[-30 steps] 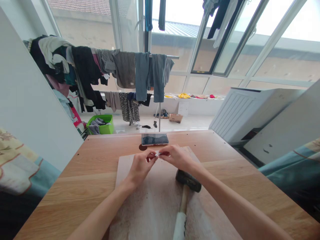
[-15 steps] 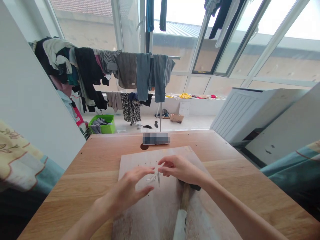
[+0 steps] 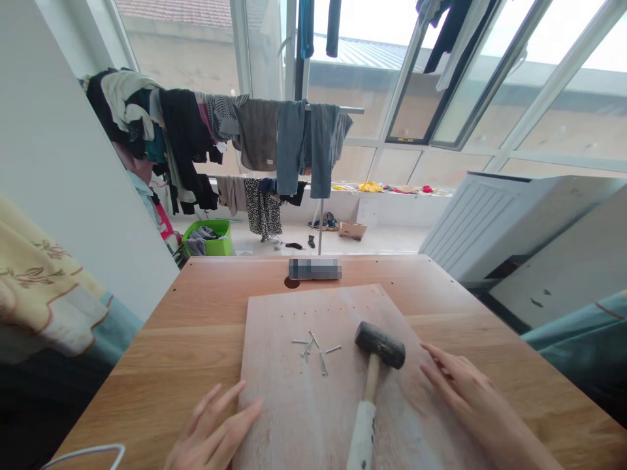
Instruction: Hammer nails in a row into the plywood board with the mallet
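Several loose nails (image 3: 313,349) lie in a small heap on a pale wooden board (image 3: 289,405). A row of small dark holes or marks runs along the board's far part. To the right of the nails rests a mallet (image 3: 381,346) with a black head and a wooden handle, its lower grip white. My left hand (image 3: 215,424) is at the board's left edge with its fingers spread, holding nothing. Fingers stretched out, my right hand (image 3: 465,388) lies by the board's right edge, right of the mallet head, and it too is without anything in it.
The board lies on a wooden table (image 3: 161,365). Toward its far edge are a blurred-out box-like object (image 3: 315,269) and a dark round hole (image 3: 292,282). A white cable (image 3: 93,449) lies front left. Beyond stand a laundry rack (image 3: 350,110) and a green basket (image 3: 220,245).
Both hands have drawn apart and back from above the nails to the board's two sides. Nails held upright near the fingers before now lie loose. The view has shifted slightly.
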`<state>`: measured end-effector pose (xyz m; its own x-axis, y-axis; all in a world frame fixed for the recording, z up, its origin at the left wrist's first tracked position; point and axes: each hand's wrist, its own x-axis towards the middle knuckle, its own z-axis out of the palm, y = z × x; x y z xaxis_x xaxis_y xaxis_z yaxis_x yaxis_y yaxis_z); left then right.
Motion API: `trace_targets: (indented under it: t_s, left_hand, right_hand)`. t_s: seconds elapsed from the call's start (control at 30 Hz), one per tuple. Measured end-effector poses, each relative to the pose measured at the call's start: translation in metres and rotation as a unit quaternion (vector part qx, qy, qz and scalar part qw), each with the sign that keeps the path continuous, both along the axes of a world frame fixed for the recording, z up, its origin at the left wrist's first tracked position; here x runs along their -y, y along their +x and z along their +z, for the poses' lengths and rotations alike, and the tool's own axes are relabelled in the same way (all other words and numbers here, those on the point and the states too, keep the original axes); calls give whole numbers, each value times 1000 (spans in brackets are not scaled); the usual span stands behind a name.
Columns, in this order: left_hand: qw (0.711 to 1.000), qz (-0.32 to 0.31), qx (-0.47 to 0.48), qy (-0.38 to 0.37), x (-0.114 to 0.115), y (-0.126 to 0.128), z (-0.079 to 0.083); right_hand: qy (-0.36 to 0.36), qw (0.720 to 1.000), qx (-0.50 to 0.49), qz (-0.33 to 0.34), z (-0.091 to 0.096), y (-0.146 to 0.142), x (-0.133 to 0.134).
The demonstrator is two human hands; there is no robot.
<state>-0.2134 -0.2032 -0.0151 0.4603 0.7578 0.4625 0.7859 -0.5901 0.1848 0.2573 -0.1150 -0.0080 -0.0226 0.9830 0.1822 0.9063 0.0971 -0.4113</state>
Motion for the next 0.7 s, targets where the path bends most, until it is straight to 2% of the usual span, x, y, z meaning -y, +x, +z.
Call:
trace_targets:
  t_s: [0.07, 0.17, 0.27, 0.37, 0.5, 0.6, 0.7]
  left_hand:
    - [999, 38, -10, 9, 3, 1, 1]
    - [994, 105, -3, -6, 8, -12, 0]
    - [984, 172, 33, -31, 15, -44, -6]
    - [959, 269, 69, -54, 21, -83, -9]
    - [917, 378, 111, -63, 26, -121, 2]
    - [889, 430, 132, -81, 25, -131, 13]
    - [877, 457, 126, -80, 22, -124, 20]
  right_hand:
    - [-3, 1000, -3, -10, -7, -10, 10]
    - [-15, 999, -43, -23, -5, -40, 20]
    - [-11, 995, -90, 33, 0, -79, 25]
    - [-11, 989, -120, 85, 1, -123, 27]
    - [-29, 977, -161, 140, 4, -170, 25]
    - [-69, 962, -218, 150, 8, -185, 21]
    - [-111, 945, -270, 146, 10, -186, 20]
